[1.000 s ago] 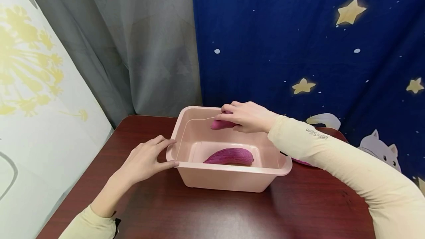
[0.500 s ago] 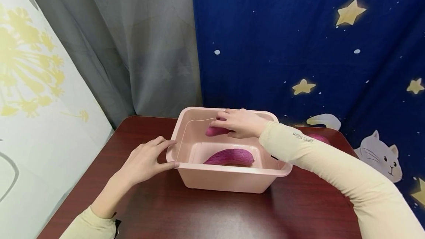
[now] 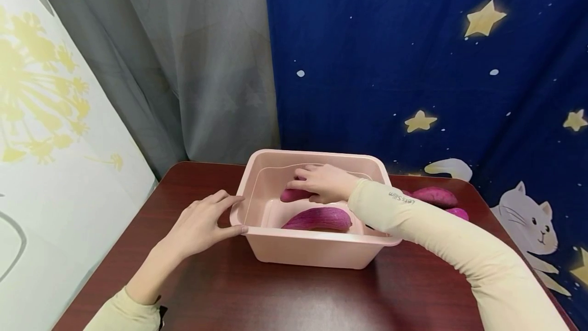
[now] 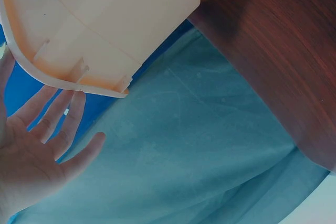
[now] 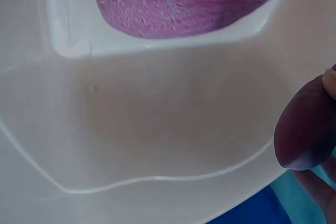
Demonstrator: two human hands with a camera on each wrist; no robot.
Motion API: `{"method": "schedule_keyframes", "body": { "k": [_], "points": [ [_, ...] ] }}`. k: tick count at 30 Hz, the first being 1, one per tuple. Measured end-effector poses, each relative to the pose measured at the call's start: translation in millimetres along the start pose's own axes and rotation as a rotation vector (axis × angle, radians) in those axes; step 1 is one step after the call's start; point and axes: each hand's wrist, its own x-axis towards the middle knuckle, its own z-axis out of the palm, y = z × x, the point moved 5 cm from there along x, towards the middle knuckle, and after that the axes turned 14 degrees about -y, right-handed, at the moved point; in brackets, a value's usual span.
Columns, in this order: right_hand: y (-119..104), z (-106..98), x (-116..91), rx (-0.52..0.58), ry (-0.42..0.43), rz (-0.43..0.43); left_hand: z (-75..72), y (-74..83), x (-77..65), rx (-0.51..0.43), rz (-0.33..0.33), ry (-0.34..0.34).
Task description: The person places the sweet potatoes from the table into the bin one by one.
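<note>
My right hand [image 3: 323,184] reaches into the pale pink plastic basin [image 3: 317,255] and grips a smooth purple sweet potato [image 3: 294,195], which hangs above the basin floor. In the right wrist view, the rounded end of this sweet potato [image 5: 304,127] shows at the right edge, a fingertip on it. A larger, curved purple sweet potato [image 3: 319,217] with ridged skin lies on the basin floor near the front wall. My left hand [image 3: 197,226] rests at the basin's left corner, thumb and fingers spread along the rim. Its straight fingers [image 4: 68,121] touch the rim from outside in the left wrist view.
More purple sweet potatoes [image 3: 434,196] lie on the dark red-brown table [image 3: 285,295], right of the basin and partly behind my right sleeve. A grey curtain [image 3: 225,65] and a blue star-patterned curtain [image 3: 367,65] hang behind the table. A white patterned panel [image 3: 55,167] stands left.
My right hand has moved left and lower into the basin with the sweet potato. Its sleeve has uncovered more of the sweet potatoes at right. The left hand stays at the rim.
</note>
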Motion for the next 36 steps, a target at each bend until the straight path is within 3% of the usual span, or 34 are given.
{"method": "schedule_keyframes", "body": {
  "k": [10,36],
  "points": [
    [-4,23,6,-0.028,-0.069,0.014,-0.4,0.8,-0.4,0.002,-0.002,-0.007],
    [-10,48,2,0.083,-0.294,0.043,-0.2,1.6,-0.7,0.001,-0.004,-0.002]
  ]
}}
